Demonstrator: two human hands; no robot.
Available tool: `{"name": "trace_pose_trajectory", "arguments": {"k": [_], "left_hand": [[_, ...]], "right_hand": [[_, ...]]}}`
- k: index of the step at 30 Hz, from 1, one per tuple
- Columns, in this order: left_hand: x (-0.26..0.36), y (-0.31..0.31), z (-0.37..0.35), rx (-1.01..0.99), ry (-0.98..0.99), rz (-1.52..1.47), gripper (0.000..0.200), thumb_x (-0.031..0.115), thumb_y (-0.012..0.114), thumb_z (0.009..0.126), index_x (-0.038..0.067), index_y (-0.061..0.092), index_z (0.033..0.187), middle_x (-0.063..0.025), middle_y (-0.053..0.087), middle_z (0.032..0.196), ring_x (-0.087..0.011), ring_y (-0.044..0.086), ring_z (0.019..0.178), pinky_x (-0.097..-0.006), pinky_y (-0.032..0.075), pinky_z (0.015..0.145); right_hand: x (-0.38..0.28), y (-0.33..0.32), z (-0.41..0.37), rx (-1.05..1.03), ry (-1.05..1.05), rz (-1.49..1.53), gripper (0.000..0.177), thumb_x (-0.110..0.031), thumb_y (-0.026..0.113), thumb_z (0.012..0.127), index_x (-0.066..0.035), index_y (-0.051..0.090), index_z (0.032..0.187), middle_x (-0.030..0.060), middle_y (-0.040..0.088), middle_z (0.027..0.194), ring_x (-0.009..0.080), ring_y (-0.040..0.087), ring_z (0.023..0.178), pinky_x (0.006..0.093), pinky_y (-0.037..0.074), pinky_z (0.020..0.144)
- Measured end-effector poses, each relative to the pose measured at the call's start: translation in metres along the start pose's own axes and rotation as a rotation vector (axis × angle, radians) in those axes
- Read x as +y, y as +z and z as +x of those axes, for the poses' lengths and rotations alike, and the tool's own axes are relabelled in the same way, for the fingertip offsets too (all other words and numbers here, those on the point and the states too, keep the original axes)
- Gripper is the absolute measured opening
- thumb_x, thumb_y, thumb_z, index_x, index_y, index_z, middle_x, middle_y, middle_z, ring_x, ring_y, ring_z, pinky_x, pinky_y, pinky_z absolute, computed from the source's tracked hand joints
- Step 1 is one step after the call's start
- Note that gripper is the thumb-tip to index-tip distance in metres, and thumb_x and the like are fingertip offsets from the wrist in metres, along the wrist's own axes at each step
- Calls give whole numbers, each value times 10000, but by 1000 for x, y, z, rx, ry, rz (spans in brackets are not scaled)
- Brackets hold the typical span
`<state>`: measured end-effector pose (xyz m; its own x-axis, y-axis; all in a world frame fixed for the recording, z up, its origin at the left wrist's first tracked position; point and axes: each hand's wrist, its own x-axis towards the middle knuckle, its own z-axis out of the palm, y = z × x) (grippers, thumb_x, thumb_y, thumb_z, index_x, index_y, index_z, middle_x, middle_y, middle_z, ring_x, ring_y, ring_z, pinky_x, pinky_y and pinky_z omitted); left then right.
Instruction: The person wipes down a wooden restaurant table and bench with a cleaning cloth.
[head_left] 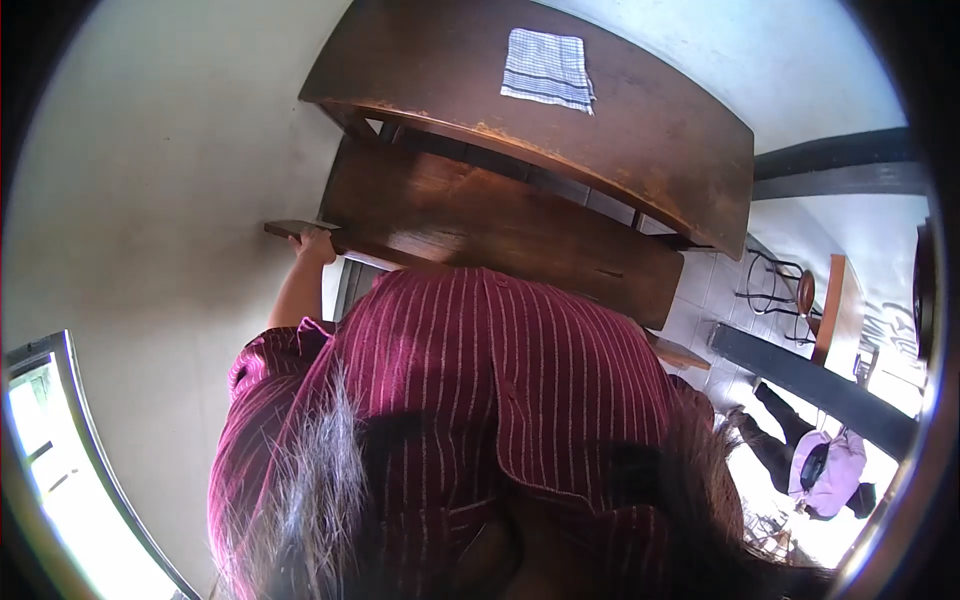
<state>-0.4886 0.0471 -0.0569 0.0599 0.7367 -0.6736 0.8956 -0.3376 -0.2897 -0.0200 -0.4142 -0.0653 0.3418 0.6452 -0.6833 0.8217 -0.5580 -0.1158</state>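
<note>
My left hand (316, 245) is closed over the near edge of a narrow wooden plank (362, 251), close to its left end by the wall. The plank runs along the near side of a brown wooden bench seat (500, 225). My torso in a striped maroon shirt hides its middle, and its other end (678, 352) shows at the right. Beyond the bench stands a long dark wooden table (420, 60) with worn edges. On it lies a folded blue-and-white checked cloth (547, 68), away from my hand. My right hand is out of sight.
A pale wall (190, 150) rises at the left, with a bright window (60, 450) lower down. At the right are a stool (805, 293), a wooden counter (840, 310) and a dark beam (800, 385). A person in a lilac top (830, 470) is beyond it.
</note>
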Motion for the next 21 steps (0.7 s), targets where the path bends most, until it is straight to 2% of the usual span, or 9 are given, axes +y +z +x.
{"name": "trace_pose_trajectory", "arguments": {"k": [5,8,10,11,13,15,18,19,21], "left_hand": [[-8,-32,9,-251,155,173,751,429,675,667,181,383,1313,-82,370,1365,-280,292,1295,-582,174,1038],[-19,-41,57,-432,444,178,818,498,687,650,151,368,1318,-94,475,1274,-280,442,1179,-502,320,981],[-5,-68,72,-520,454,73,740,525,630,698,52,462,1242,-140,502,1246,-276,451,1179,-338,359,977],[-2,-99,51,-519,234,-371,666,484,600,747,19,487,1210,-164,502,1235,-292,470,1151,-357,379,953],[-5,-85,118,14,458,-570,547,400,610,770,18,520,1151,-171,543,1160,-299,515,1074,-361,405,919],[-2,-102,140,436,501,-626,460,313,624,772,34,523,1123,-150,542,1136,-304,513,1057,-365,418,903],[12,-158,144,733,462,-555,434,276,633,764,66,519,1126,-121,502,1180,-294,481,1103,-367,414,911],[15,-173,150,734,468,-557,434,276,633,764,66,519,1126,-121,502,1180,-294,481,1103,-367,414,911],[22,-195,168,916,468,-491,425,283,622,775,96,514,1141,-96,451,1231,-292,423,1166,-408,385,942]], "right_hand": [[-13,-10,-10,40,24,23,412,-361,578,777,-205,565,1158,109,521,1190,309,486,1104,409,423,912],[-16,-12,-14,-42,162,64,422,-334,601,760,-225,559,1165,101,506,1226,305,483,1114,404,424,914],[16,5,-16,158,-357,813,422,-317,617,744,-242,565,1156,99,505,1237,299,501,1099,402,426,913],[27,14,-12,162,-350,817,422,-317,617,744,-242,565,1156,99,505,1237,299,501,1099,402,426,913],[29,14,-6,21,-397,727,395,-237,586,770,-204,562,1163,106,517,1219,292,517,1085,399,429,908],[24,-3,-2,89,-340,697,372,-224,580,775,-179,566,1144,116,525,1198,297,518,1080,397,425,908],[-20,-43,18,272,-189,607,310,-187,562,789,-105,578,1088,144,551,1133,314,519,1065,389,415,908],[-81,-107,115,333,-136,576,292,-174,556,794,-80,582,1069,153,559,1111,319,519,1060,387,412,907],[-113,-118,109,452,-33,506,261,-149,544,804,-30,591,1032,172,576,1068,330,520,1050,382,405,907]]}}
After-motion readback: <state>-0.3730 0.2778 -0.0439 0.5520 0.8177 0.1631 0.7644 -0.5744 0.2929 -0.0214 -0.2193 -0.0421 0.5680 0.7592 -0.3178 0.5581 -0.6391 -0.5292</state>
